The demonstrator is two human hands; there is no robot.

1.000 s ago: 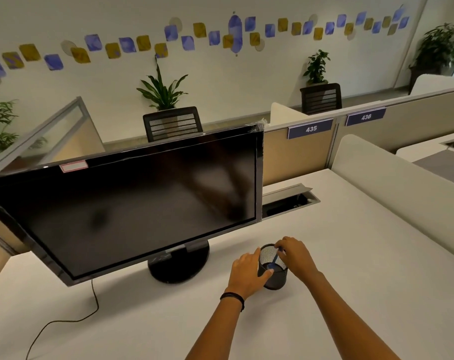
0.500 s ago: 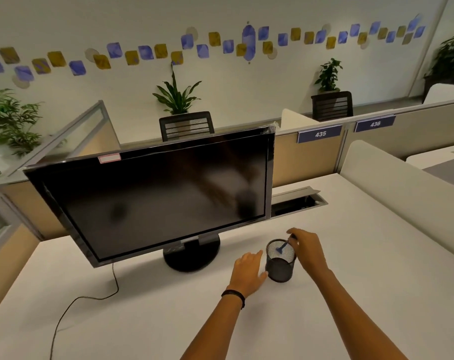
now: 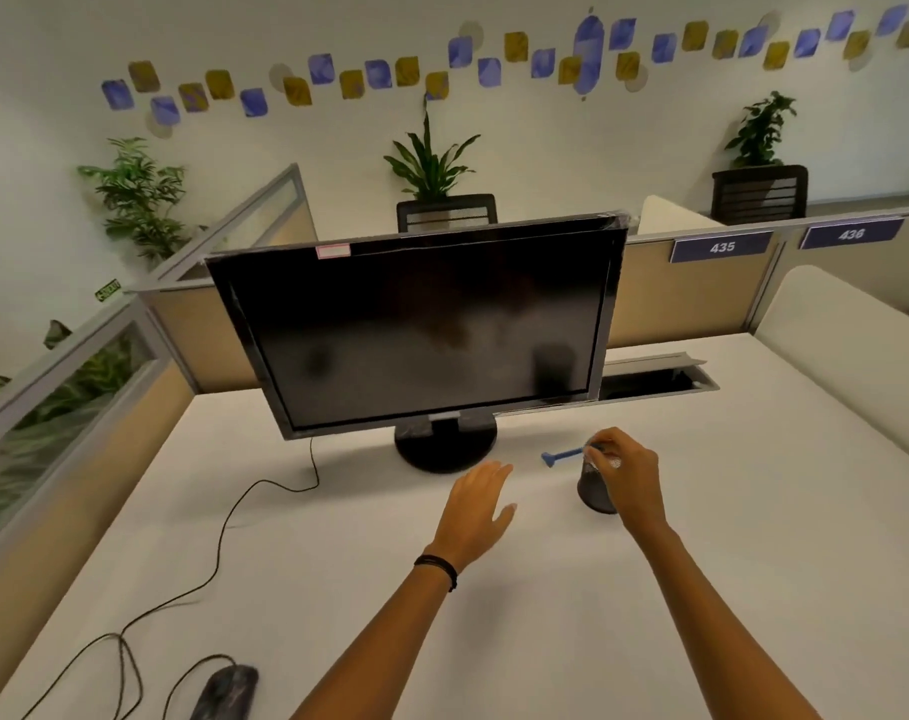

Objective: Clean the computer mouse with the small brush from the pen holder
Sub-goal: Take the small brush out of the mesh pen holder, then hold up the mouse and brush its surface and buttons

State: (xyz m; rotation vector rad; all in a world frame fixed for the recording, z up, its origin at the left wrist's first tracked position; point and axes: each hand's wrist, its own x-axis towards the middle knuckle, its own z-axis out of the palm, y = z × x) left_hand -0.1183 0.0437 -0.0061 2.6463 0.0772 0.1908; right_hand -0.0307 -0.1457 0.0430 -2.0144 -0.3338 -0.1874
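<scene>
The monitor (image 3: pixel 431 330) stands mid-table (image 3: pixel 753 537), toward the far edge, on a round foot (image 3: pixel 444 446). Right of the foot and a little nearer the person stands the pen holder (image 3: pixel 592 488). The right hand (image 3: pixel 629 470) is over its rim. Its fingers (image 3: pixel 605 449) pinch one end of the small brush (image 3: pixel 561 454), which sticks out leftward above the table and seems clear of the holder. The left hand (image 3: pixel 475 506) hovers left of the holder, in front of the foot, touching neither. A cable (image 3: pixel 223 532) trails from under the monitor leftward and toward the person. The mouse (image 3: pixel 226 691) lies at the table's near left, well apart from both hands. Behind the holder a hatch (image 3: pixel 649 379) is set into the table, with a partition (image 3: pixel 691 298) behind it.
</scene>
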